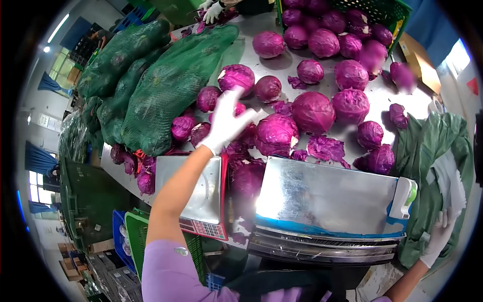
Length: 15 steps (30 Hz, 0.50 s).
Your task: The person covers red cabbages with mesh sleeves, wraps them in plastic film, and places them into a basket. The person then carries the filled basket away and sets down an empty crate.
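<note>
My left hand (229, 123), in a white glove, reaches over the red cabbages with its fingers spread and nothing held. Under and around it lie several cabbages, among them one (236, 79) beyond the fingers and a larger one (276, 134) to the right. My right hand (443, 229), also gloved, is low at the far right, over a green bag (410, 146). Whitish, translucent material (449, 176) lies at its fingers. Whether the fingers grip it is unclear.
A red-edged scale (201, 189) and a metal wrapping machine (327, 199) stand at the near edge. Filled green net sacks (168, 85) lie left. A green crate (402, 22) of cabbages is at the back. Another person's gloved hands (214, 12) show at the top.
</note>
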Motion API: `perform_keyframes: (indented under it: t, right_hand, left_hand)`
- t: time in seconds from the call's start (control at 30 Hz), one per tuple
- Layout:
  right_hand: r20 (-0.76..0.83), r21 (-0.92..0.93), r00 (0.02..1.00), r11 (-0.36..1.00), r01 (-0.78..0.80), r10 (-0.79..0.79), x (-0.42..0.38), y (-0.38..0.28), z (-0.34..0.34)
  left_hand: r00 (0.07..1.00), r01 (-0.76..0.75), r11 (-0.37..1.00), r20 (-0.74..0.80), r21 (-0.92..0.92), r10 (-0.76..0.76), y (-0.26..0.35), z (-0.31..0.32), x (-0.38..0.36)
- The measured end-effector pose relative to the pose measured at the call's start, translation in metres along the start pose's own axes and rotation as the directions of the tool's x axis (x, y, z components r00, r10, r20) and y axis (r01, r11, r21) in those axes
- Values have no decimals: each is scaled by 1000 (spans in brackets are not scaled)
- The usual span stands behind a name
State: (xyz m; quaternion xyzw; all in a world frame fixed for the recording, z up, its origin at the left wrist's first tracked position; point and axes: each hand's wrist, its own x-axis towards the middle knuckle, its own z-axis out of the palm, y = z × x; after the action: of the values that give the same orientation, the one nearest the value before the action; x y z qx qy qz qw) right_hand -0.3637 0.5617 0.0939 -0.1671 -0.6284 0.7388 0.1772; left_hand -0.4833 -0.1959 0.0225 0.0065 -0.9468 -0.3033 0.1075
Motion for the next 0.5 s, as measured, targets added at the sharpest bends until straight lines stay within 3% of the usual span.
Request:
perform_keyframes:
  t: [0.03,0.1,0.17,0.2,0.23,0.3,0.33,0.43,0.5]
  right_hand:
    - [7,3,1000,1000,4,-4,-12,-7,24]
    - [-240,-9,970,999,41,-42,-26,-13,60]
    - [-157,-97,984,993,73,-88,-21,-1,40]
    - [-83,-188,989,977,105,-122,-24,7,33]
    - [-110,-166,984,979,119,-139,-24,13,26]
    - [-71,-20,997,1000,5,-6,-25,4,31]
    - [-16,-8,1000,1000,27,-27,-28,-3,35]
    - [-5,-125,992,984,126,-128,-48,-26,68]
    - [-51,-103,989,986,131,-137,-51,-31,60]
  left_hand:
    - [984,80,997,-160,-22,-82,-28,-12,12]
    - [829,484,874,-337,32,-447,-97,-17,25]
    - [671,688,711,-246,-144,-699,-156,-5,40]
    - [647,750,661,-207,-2,-734,-140,-11,47]
    - [638,759,645,-299,89,-709,-135,-4,53]
    - [641,711,703,-391,-22,-660,-146,5,49]
    - [637,712,702,-388,-36,-666,-152,7,49]
    - [688,623,775,-397,-105,-608,-163,-4,35]
    - [680,433,794,-423,-427,-598,-175,-15,27]
